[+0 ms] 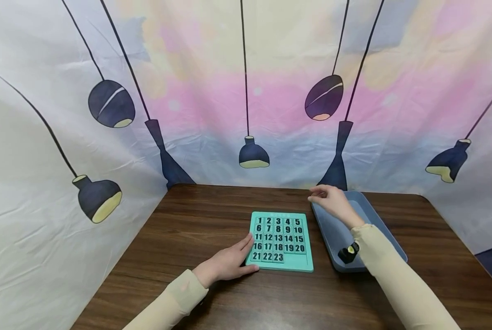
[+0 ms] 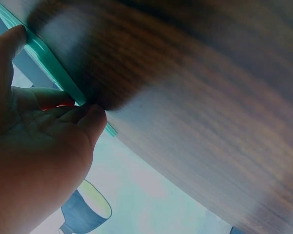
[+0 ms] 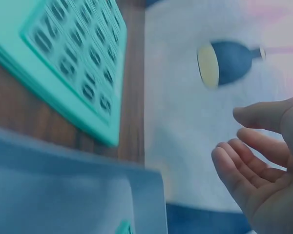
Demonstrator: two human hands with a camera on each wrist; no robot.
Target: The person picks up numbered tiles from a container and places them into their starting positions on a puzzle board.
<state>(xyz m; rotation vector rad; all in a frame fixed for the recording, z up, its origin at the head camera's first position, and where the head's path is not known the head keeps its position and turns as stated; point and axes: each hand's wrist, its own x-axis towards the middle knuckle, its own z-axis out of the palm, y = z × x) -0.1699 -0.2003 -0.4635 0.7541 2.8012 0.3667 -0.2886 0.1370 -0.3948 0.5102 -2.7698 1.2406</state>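
A teal number board point(image 1: 288, 263) lies flat on the table, its square tiles numbered 1 to 23 in rows, with a bare stretch at the right of the bottom row. My left hand point(image 1: 229, 261) rests against its left edge, fingers extended and thumb at the near left corner. In the left wrist view, the fingers point(image 2: 93, 122) touch the board's side point(image 2: 53, 66). Above the far left part of a blue tray point(image 1: 332, 229), my right hand point(image 1: 331, 200) hovers with loosely bent fingers. The right wrist view shows nothing between its thumb and fingers. A small teal piece point(image 3: 123, 227) shows inside the tray.
The brown wooden table point(image 1: 213, 211) carries the board and, to its right, the tray. Behind hangs a pastel cloth point(image 1: 213, 101) printed with dark lamps. My right forearm point(image 1: 394, 270) crosses over the tray's right side.
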